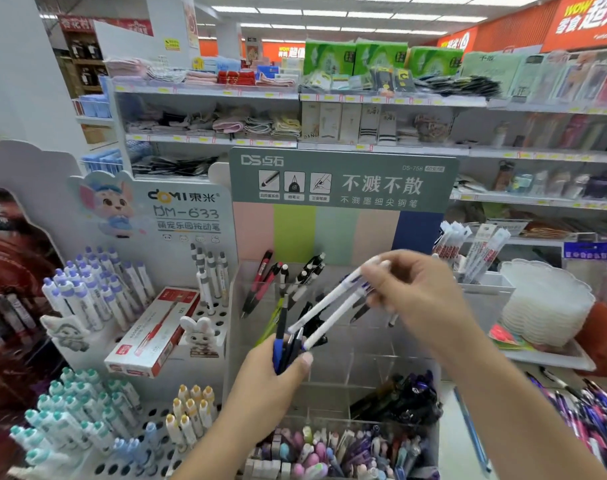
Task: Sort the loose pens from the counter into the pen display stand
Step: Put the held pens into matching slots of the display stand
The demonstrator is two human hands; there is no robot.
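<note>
White pens (333,308), blue bands; dark blue, possibly black, pens (288,344).

Shop interior: stocked white shelves (295,95), ceiling strip lights (330,12), orange wall signage (582,19), white pillar (21,71).

Boxed pens (153,332) lie on peg stand (87,341), seemingly left of clear stand (381,368).

Green header card (343,178): "DS-758"; mouse backboard (177,209): "DM-633".
</note>
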